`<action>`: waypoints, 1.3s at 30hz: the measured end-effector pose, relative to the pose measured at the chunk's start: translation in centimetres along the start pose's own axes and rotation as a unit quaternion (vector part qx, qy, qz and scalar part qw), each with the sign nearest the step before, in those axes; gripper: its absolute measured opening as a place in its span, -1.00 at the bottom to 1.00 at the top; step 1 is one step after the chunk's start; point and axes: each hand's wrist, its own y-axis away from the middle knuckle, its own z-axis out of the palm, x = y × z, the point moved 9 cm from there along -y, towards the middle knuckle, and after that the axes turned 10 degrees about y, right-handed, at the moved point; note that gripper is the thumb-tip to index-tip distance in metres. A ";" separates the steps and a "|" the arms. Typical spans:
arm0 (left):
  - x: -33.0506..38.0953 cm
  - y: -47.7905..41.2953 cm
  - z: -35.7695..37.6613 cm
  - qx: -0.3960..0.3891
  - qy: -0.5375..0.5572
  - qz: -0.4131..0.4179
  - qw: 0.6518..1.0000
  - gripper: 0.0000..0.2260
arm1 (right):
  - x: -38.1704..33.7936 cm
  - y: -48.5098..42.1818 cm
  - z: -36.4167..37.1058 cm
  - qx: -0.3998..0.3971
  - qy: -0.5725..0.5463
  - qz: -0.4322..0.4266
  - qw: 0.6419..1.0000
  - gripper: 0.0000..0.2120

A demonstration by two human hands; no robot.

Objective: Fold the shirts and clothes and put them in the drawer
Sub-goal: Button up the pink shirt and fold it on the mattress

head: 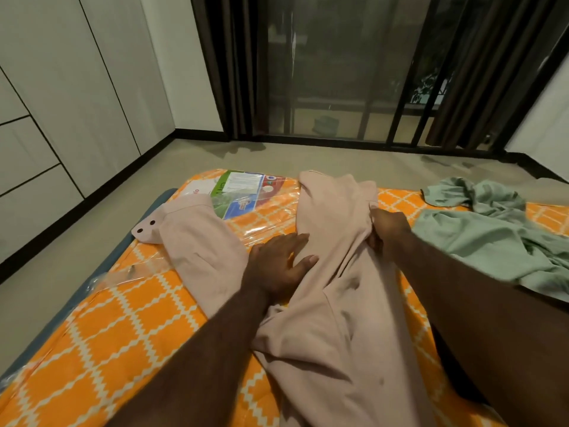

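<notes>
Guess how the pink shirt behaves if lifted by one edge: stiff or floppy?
Likely floppy: the pink shirt lies in soft creases and bunches where the right hand pinches it. It probably slides easily, since the mattress under it looks wrapped in glossy plastic. The left hand pressing flat suggests it needs pinning.

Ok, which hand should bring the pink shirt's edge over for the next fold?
Probably the right hand: it already grips the pink shirt at its edge, while the left hand lies flat, pinning the middle.
</notes>
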 end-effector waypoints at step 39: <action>11.9 20.7 -5.2 0.003 -0.042 -0.273 0.961 -0.46 | 13.9 28.5 -7.9 -0.145 0.314 -0.042 0.937 -0.12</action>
